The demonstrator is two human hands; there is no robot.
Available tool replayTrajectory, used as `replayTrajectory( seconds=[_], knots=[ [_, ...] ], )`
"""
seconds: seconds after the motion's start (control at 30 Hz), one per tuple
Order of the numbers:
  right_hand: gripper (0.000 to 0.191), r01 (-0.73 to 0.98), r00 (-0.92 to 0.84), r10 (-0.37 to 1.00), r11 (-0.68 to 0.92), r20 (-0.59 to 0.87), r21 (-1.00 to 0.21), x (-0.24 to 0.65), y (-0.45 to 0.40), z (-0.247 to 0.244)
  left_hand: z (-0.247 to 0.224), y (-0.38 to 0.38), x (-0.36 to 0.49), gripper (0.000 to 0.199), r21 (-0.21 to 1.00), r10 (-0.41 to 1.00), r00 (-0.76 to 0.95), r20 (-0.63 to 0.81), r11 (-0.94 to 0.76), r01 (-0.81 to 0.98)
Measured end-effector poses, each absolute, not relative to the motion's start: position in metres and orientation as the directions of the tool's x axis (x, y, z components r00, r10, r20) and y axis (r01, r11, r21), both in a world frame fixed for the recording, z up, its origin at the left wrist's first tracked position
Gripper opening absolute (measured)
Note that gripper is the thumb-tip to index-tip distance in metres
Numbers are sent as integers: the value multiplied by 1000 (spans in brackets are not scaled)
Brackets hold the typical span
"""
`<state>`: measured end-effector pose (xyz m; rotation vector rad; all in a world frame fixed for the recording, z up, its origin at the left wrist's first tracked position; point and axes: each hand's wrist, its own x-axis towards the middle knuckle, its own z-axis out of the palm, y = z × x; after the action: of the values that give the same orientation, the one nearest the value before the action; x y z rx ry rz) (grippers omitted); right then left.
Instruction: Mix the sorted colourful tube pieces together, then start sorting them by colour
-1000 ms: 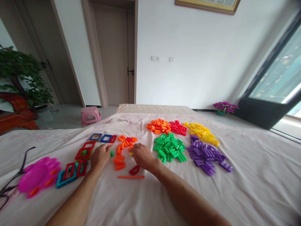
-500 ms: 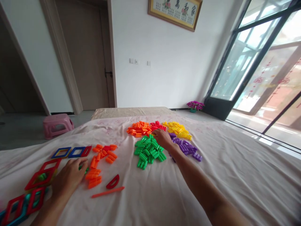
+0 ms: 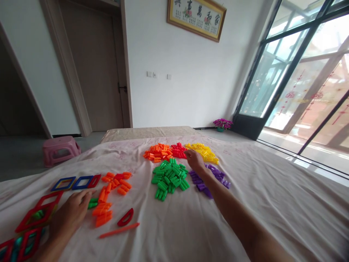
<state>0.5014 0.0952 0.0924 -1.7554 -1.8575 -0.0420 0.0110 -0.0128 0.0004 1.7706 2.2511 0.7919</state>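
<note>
Sitting by small red plastic tubes & yellow plastic tubes, R hand. L hand by 2 green plastic tubes. Can't tell if fingers pinch.

I see glossy, smooth plastic blocks on matt, creased cloth; the stool looks plastic too.

There are five heaps of small plastic pieces: one green heap, one orange heap, one red heap, one yellow heap and one purple heap; two blue square frames, one red half-round piece, one orange stick, one pink stool, three wall plates, one potted plant and one framed calligraphy panel.
</note>
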Motion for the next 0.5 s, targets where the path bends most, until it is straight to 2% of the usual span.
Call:
replayTrajectory(
  seconds=[0.1, 0.23, 0.37, 0.5],
  knots=[
    [27, 801, -244, 867, 433, 434, -414, 445, 70, 83, 0, -12, 8, 44, 566, 957, -256, 135, 138, 813],
    [27, 592, -471, 748, 661, 467, -462, 376, 30, 81, 4, -12, 4, 42, 716, 990, -92, 105, -11, 698],
    [28, 433, -577, 669, 736, 468, -519, 334, -2, 76, 16, -19, 1, 53, 785, 998, 46, 36, -57, 617],
    [28, 400, -630, 654, 735, 419, -547, 319, -13, 56, 22, -22, 1, 46, 705, 994, 60, 90, -106, 701]
  ],
)
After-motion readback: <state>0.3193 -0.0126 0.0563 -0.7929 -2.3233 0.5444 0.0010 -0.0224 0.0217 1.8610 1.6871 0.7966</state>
